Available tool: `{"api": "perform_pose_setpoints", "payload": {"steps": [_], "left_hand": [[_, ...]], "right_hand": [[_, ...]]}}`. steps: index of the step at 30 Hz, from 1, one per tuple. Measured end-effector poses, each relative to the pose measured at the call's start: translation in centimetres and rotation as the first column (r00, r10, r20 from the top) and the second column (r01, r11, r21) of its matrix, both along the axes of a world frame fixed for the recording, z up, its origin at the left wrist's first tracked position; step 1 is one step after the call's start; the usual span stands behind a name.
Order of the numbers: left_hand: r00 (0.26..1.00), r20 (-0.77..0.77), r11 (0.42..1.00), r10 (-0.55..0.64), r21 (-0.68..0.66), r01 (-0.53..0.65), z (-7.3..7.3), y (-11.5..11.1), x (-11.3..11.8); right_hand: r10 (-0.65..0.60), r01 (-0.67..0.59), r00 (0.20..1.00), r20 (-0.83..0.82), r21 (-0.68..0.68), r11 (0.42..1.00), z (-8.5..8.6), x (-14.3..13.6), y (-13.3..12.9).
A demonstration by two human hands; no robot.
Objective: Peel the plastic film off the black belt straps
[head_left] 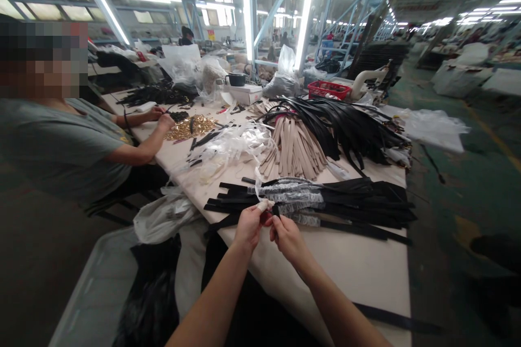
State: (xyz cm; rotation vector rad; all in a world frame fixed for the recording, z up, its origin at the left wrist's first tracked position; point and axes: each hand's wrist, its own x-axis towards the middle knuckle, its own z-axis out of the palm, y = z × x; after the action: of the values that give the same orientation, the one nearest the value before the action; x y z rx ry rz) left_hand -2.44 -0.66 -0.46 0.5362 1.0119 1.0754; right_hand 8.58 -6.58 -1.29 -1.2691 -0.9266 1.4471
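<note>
My left hand (253, 223) is closed at the near edge of a pile of black straps (358, 200), pinching the end of a thin white plastic strip (258, 181). Close beside it on the right, my right hand (287, 236) has its thumb and fingers pressed together on a small dark piece, perhaps a strap end. The fingertips of both hands nearly touch. Crinkled white wrapping (301, 195) goes around the middle of several black straps. Beyond them lies a fanned bundle of beige straps (292, 149).
A person in a grey shirt (73, 146) sits at the left, hands near gold metal pieces (193, 126). Black straps (342, 124), clear plastic (240, 143) and a red basket (329, 89) are farther back. A grey bin (97, 276) stands below the table's left edge.
</note>
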Motion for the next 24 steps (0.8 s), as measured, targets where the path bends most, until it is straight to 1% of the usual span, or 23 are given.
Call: {"api": "perform_pose_setpoints", "payload": {"steps": [4, 8, 10, 14, 15, 16, 17, 20, 21, 22, 24], "left_hand": [[1.0, 0.009, 1.0, -0.012, 0.002, 0.012, -0.1, 0.1, 0.0], [0.998, 0.019, 0.998, -0.063, 0.011, 0.063, 0.1, 0.0, -0.2], [0.994, 0.015, 0.994, -0.105, 0.014, 0.105, 0.2, -0.3, -0.3], [0.97, -0.008, 0.97, -0.245, 0.01, 0.245, 0.5, -1.1, -0.4], [0.964, -0.014, 0.964, -0.265, 0.012, 0.265, 0.6, -1.2, -0.6], [0.966, -0.021, 0.966, -0.258, 0.022, 0.258, 0.8, -1.0, -0.8], [0.975, -0.029, 0.975, -0.218, 0.038, 0.219, 1.0, -0.8, -1.1], [0.998, -0.059, 0.996, -0.011, 0.091, 0.017, 1.3, -0.1, -1.9], [0.997, -0.071, 0.995, 0.03, 0.101, -0.023, 1.4, -0.1, -2.0], [0.996, -0.085, 0.994, 0.034, 0.102, -0.026, 1.3, -0.3, -2.0], [0.994, -0.103, 0.995, -0.036, 0.084, 0.045, 1.2, -1.2, -1.6]], "right_hand": [[0.019, -0.019, 1.0, 0.01, -0.007, 1.0, 0.0, -0.1, 0.0], [0.047, -0.047, 0.999, -0.012, -0.029, 0.998, 0.4, -0.2, 0.2], [0.078, -0.079, 0.996, -0.032, -0.044, 0.996, 0.6, -0.2, 0.3], [0.151, -0.154, 0.987, -0.05, -0.073, 0.985, 1.2, 0.1, 0.4], [0.161, -0.164, 0.986, -0.04, -0.073, 0.984, 1.3, 0.2, 0.3], [0.165, -0.166, 0.986, -0.024, -0.069, 0.984, 1.4, 0.4, 0.2], [0.164, -0.163, 0.987, 0.0, -0.061, 0.985, 1.4, 0.5, 0.0], [0.131, -0.128, 0.987, 0.097, -0.038, 0.991, 1.4, 0.5, -0.8], [0.121, -0.117, 0.985, 0.126, -0.036, 0.992, 1.4, 0.5, -1.0], [0.114, -0.109, 0.983, 0.147, -0.036, 0.993, 1.4, 0.4, -1.1], [0.113, -0.108, 0.98, 0.165, -0.035, 0.994, 1.5, 0.2, -1.2]]}}
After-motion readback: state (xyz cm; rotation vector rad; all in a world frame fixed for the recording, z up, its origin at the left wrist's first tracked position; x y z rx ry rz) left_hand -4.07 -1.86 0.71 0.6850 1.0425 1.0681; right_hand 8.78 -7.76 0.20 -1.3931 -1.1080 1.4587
